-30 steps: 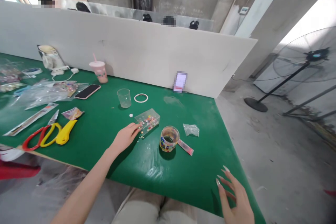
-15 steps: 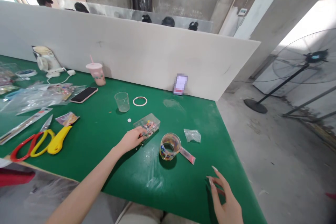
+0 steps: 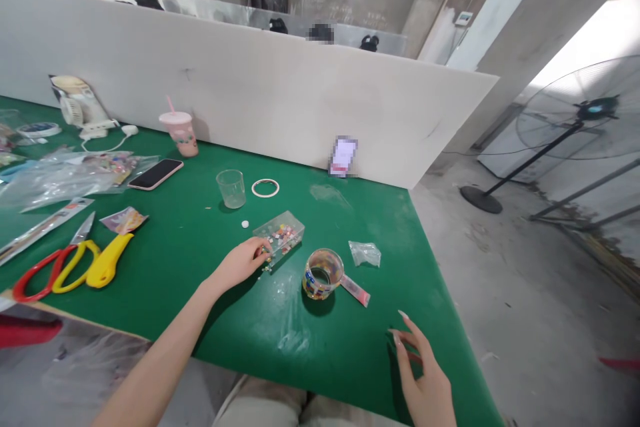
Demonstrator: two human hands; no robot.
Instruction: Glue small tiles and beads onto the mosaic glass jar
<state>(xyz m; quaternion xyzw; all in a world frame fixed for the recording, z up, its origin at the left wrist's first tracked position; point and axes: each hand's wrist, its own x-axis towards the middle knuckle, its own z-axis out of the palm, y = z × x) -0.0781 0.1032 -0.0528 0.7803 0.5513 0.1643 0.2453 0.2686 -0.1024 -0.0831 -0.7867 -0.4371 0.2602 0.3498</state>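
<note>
My left hand [image 3: 240,263] reaches to the near left end of a clear plastic box [image 3: 295,238] of small coloured mosaic pieces [image 3: 283,235]. Its fingers are curled together, with coloured bits showing by the fingertips; whether these are gripped or lie behind them is unclear. A few loose pieces [image 3: 267,269] lie on the table below. Right of the box stands a glass cup [image 3: 320,285] covered in coloured mosaic. A small tube [image 3: 357,291] with a pink end lies against its right side. My right hand [image 3: 423,370] hovers at the near right, fingers apart, holding nothing.
On the green table [image 3: 370,347] are a clear cup [image 3: 231,190], a white ring [image 3: 265,188], a crumpled plastic wrapper [image 3: 365,254], scissors [image 3: 60,267], a yellow-handled tool [image 3: 111,260], a phone [image 3: 156,174] and a pink tumbler [image 3: 180,133]. A white partition [image 3: 250,93] runs behind.
My left hand has drawn back slightly left from inside the box to its near corner, fingers more curled. The right hand has shifted slightly left in view. The whole view has tilted slightly.
</note>
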